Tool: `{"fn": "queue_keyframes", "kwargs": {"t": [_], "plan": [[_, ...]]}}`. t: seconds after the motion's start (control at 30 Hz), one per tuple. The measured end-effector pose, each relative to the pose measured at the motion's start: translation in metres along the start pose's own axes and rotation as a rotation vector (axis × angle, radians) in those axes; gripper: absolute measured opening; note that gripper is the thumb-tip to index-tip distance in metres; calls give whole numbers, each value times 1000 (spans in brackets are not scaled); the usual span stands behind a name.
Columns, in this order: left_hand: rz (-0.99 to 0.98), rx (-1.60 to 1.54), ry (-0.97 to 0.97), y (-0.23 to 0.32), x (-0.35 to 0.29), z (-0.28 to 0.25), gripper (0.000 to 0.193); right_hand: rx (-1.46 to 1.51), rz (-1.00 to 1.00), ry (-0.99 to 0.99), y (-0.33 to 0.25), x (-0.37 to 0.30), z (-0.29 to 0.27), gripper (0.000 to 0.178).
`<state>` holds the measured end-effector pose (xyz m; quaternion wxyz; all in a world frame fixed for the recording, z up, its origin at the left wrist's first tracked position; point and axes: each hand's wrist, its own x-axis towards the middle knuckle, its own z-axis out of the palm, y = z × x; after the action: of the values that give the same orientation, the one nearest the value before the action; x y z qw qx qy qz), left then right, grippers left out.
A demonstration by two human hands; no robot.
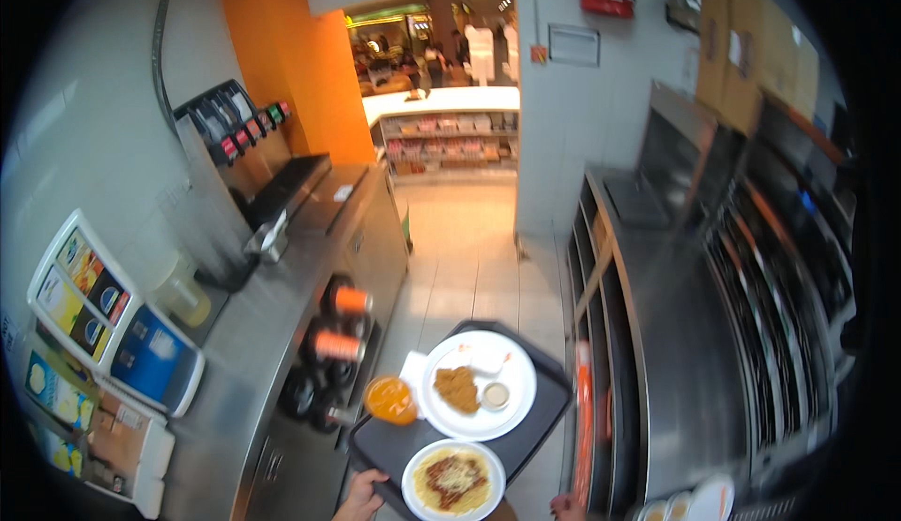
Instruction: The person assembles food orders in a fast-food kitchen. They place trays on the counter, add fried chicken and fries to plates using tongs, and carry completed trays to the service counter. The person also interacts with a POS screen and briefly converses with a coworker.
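Note:
My left hand (pixel 361 497) is closed on the near left edge of a dark serving tray (pixel 530 424), which is tilted in view above the floor. On it, a white plate (pixel 519 408) carries a piece of breaded fried chicken (pixel 457 390), a white mound of what looks like rice (pixel 487 360) and a small cup of pale sauce (pixel 496 395). Nearer me is a plate of spaghetti (pixel 452 481) with meat sauce and grated cheese. An orange drink (pixel 390 400) stands at the tray's left, beside a white napkin (pixel 414 369). My right hand (pixel 566 506) shows partly at the lower edge, apart from the tray; its fingers are unclear.
A steel counter (pixel 258 324) with a drink dispenser (pixel 230 122) runs along the left. Dark bottles (pixel 328 344) sit on its lower shelf. At right are a steel counter (pixel 685 324) and stacked trays (pixel 760 305). A tiled passage (pixel 460 282) leads to a doorway with a display counter (pixel 446 103).

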<state>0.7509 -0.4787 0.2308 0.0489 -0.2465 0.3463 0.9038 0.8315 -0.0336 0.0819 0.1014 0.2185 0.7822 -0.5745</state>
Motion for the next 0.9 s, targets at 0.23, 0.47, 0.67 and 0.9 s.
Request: {"fn": "queue_keyframes", "kwargs": {"t": [0.23,0.47,0.67,0.9], "plan": [[159,-129,163,76,273,106,54,-98,-114,-407,-210,409,58,32],[236,-171,141,148,598,193,53,-181,-4,-68,-231,758,117,24],[174,-164,109,257,867,331,53,-133,710,-290,-179,833,124,23],[195,-224,-23,360,1182,480,51,69,899,-71,-273,1015,145,18]]}}
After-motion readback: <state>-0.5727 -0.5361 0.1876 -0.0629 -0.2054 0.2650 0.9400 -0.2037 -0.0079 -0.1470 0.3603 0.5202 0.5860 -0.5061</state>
